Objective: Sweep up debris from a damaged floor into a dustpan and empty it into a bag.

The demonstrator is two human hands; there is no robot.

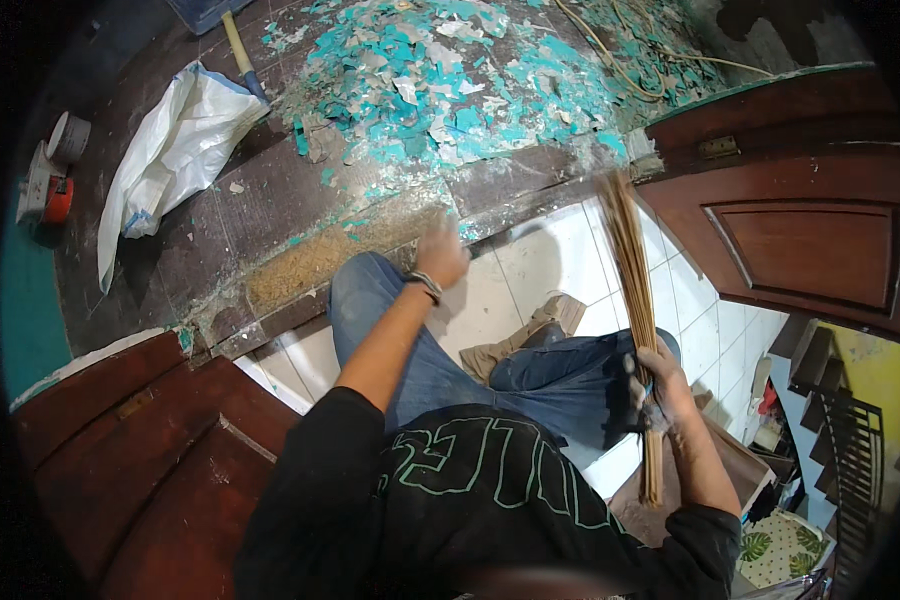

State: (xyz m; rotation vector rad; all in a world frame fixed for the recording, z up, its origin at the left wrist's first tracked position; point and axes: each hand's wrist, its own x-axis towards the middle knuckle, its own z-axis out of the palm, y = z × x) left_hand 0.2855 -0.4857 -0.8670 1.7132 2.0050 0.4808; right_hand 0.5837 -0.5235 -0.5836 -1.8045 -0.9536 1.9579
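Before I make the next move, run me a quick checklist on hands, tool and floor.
1. Right hand gripping the long tan stick broom: ok, closed around its lower part.
2. Left hand empty: cannot tell, it is motion-blurred.
3. Broom's far tips touching a surface: cannot tell, they are blurred near the doorway edge.
4. Dark tiled floor free of teal and white paint flakes: not ok, flakes are heaped and scattered over it.
5. Crumpled white plastic sack standing upright: not ok, it lies slumped on the dark floor.
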